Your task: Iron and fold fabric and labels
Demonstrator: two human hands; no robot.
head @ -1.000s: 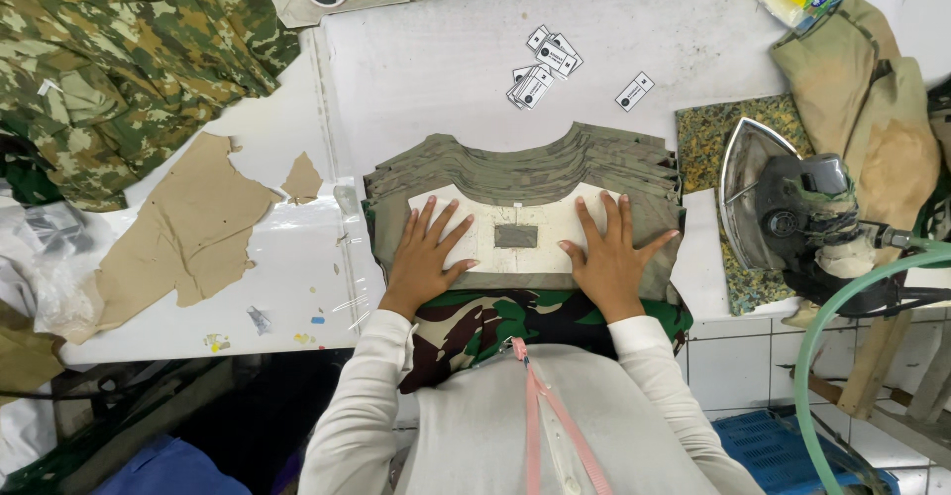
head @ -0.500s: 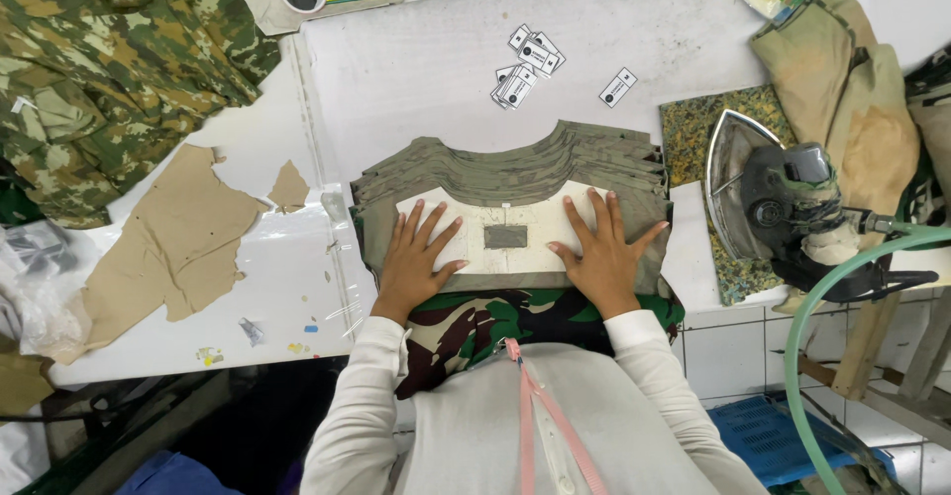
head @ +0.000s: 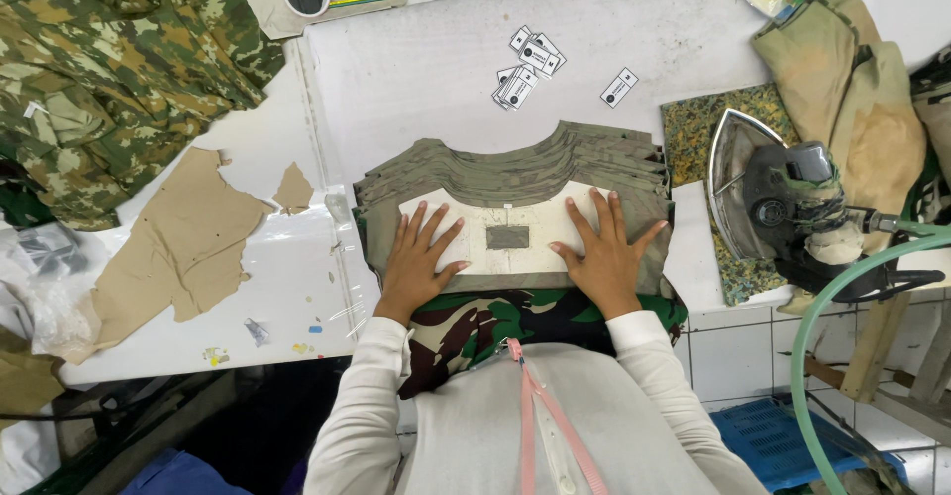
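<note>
Both hands lie flat with fingers spread, gripping nothing: the left hand (head: 418, 262) and right hand (head: 601, 252) press a cream cardboard template (head: 505, 232) onto the stack of olive cut collar pieces (head: 515, 168) at the table's near edge. The template looks squared on the top piece, its small grey label (head: 507, 237) lying between the hands. The steam iron (head: 783, 208) rests untouched on its pad to the right, so pressing appears not yet done.

Stack of olive-green matt woven cloth pieces (head: 515, 163), soft, slightly ribbed at the cut edges. On top a cream stiff card template (head: 495, 232), matt, smooth, with a small grey cloth patch (head: 507, 237). Left hand (head: 414, 262) and right hand (head: 602, 252) lie flat on the card. White desk (head: 416, 69) smooth, faintly glossy. Steam iron (head: 783, 208): shiny metal soleplate, dark matt plastic body. Small white paper tags (head: 525, 59), matt. Camouflage cloth heap (head: 109, 69), matt. Torn brown paper (head: 178, 247), rough.
</note>
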